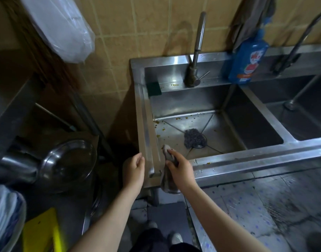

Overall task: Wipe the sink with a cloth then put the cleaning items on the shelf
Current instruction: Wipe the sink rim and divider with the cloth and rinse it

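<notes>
My right grip (181, 170) is clamped on the grey cloth (167, 184) at the near-left corner of the sink (247, 158). The cloth runs near to far, its near end hanging over the rim. My left grip (134, 170) hangs loosely curled, empty, just left.

You get a dim, warm view: light from above leaves white glare on the back ledge of the sink (247, 157) and a bright patch on its basin floor, while everything past its left edge sits in deep shadow, save thin highlights on the pot lid (68, 164) and a pale sheen on the plastic bag (65, 30). The wide lens bows the sink's rims and the tile lines of the wall (137, 24) toward the frame edges. All is soft: the label on the blue bottle (247, 62) is smeared, and your right hand (181, 169) and the cloth (168, 184) it grips are fuzzy-edged.
</notes>
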